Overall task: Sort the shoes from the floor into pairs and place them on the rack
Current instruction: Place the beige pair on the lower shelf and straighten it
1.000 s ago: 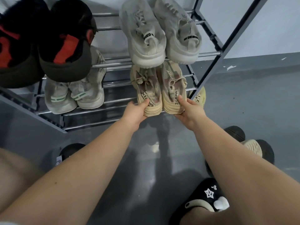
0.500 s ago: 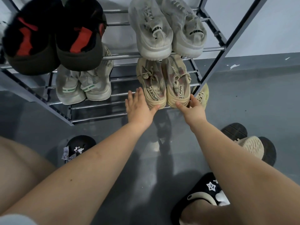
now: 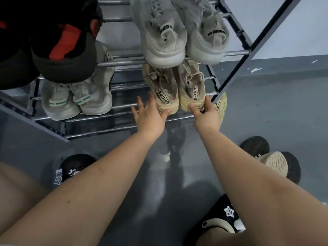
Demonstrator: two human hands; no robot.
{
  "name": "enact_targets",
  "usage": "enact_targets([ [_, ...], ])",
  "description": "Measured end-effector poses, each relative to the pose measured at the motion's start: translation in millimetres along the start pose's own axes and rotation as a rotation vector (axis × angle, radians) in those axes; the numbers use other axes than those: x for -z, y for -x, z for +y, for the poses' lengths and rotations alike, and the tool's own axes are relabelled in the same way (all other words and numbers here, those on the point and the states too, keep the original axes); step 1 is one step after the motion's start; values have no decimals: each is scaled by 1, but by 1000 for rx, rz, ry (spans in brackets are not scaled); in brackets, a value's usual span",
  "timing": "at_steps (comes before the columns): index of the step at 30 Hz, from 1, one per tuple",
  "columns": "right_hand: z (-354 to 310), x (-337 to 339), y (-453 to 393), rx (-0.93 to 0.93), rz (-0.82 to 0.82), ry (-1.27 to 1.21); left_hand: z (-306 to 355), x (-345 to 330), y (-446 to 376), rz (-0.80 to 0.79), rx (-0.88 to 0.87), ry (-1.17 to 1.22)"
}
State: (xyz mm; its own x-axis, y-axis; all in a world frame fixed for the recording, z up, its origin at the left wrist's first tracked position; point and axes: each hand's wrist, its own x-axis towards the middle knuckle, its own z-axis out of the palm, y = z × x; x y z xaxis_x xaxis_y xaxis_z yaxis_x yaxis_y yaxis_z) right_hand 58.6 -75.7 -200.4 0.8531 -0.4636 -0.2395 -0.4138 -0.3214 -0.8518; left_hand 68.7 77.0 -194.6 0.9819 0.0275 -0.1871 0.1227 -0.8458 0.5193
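A beige pair of sneakers sits heel-out on the lower right of the metal shoe rack (image 3: 106,132): the left shoe (image 3: 164,94) and the right shoe (image 3: 192,88). My left hand (image 3: 150,118) has its fingers spread, and only the thumb touches the left shoe's heel. My right hand (image 3: 205,116) touches the right shoe's heel with its thumb and fingertips. On the floor, a yellowish shoe (image 3: 221,104) peeks out behind the rack's leg, and a beige shoe (image 3: 273,163) lies at the right.
The upper shelf holds a black-and-red pair (image 3: 62,43) and a grey-white pair (image 3: 165,41). A white pair with green stripes (image 3: 78,102) sits lower left. Dark shoes (image 3: 255,144) lie beside the beige one. Black slippers (image 3: 223,215) are on the feet. The floor is grey.
Both hands held the beige shoes' heels a second ago. The left hand has since let go and spread its fingers. The right hand now only touches its heel. The pair sits deeper on the shelf.
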Motion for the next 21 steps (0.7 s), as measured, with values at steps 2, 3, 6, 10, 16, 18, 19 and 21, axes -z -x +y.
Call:
enact_targets([
  [2,-3,-4,-7,-7,14,38,1,1,-9,-8,1,-6],
  [3,-4,-6,-11,-12,19,44,1,2,-14,-14,3,-13],
  [6,-11,-14,-21,-55,9,50,2,5,-30,-41,20,-25],
  [10,-14,-23,-29,-35,59,180,6,5,-40,-63,42,-29],
  [16,-19,-19,-27,-75,57,303,5,2,-39,-52,48,3],
  [18,-23,-16,-25,-101,15,296,3,3,-38,-49,25,69],
  [19,-25,-14,-23,-113,-7,301,2,4,-37,-46,13,93],
  [21,-28,-9,-16,-138,-57,345,0,7,-33,-31,-4,75],
])
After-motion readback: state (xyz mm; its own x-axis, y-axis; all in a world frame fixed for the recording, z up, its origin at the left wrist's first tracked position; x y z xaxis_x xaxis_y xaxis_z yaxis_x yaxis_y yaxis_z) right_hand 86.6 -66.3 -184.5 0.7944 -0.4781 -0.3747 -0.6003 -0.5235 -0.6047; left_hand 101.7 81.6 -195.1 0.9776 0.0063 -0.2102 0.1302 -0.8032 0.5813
